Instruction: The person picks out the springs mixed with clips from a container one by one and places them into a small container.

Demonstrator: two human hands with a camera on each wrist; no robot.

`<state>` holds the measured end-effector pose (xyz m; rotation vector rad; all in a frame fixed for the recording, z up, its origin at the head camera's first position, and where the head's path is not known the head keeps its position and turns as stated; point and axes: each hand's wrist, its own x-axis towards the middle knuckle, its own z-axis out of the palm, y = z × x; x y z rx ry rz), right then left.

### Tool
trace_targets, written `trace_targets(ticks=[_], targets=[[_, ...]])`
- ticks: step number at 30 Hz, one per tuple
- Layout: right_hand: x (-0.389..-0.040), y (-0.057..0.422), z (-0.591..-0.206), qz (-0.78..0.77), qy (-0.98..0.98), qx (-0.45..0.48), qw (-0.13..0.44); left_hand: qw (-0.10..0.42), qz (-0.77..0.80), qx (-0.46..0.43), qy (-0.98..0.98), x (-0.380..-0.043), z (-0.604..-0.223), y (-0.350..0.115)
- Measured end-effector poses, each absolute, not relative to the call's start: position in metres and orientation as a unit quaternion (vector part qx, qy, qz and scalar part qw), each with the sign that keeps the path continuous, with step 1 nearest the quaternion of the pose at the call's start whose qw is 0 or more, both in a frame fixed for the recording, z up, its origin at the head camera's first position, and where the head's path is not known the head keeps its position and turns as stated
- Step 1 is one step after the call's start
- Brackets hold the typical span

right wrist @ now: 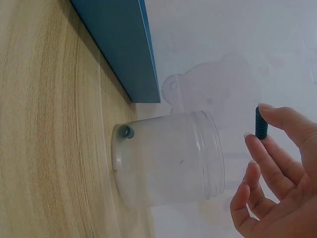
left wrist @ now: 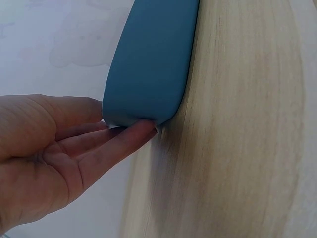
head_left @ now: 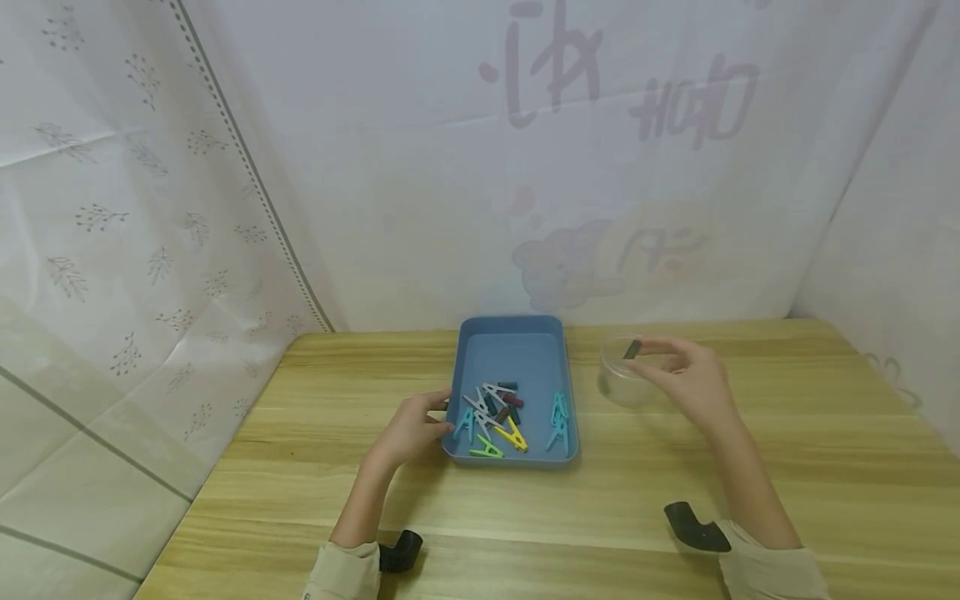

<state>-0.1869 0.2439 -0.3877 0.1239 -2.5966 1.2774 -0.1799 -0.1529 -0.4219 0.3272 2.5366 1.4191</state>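
My right hand (head_left: 690,383) pinches a dark green coil spring (right wrist: 261,123) between thumb and fingertips. It holds the spring over the mouth of a clear round plastic jar (right wrist: 168,161). Another dark green spring (right wrist: 126,131) lies at the bottom inside that jar. The left hand (head_left: 411,427) touches the left wall of a blue tray (head_left: 510,350) with fairly straight fingers. In the tray lie several springs, among them a red one (head_left: 512,400), and plastic clips in grey, teal, yellow (head_left: 513,435) and light green (head_left: 487,448).
The tray and jar stand side by side on a wooden table (head_left: 600,508). A printed white curtain (head_left: 405,167) hangs behind the table and along its left side. Black curved pieces (head_left: 697,529) are at both wrists.
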Motion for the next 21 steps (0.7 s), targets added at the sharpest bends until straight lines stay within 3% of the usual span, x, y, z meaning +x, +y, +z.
trace_targets(ticks=[21], targets=[[-0.183,0.25,-0.399,0.457,-0.879,0.027,0.135,0.112,0.487,0.104,0.86,-0.174,-0.422,-0.154]])
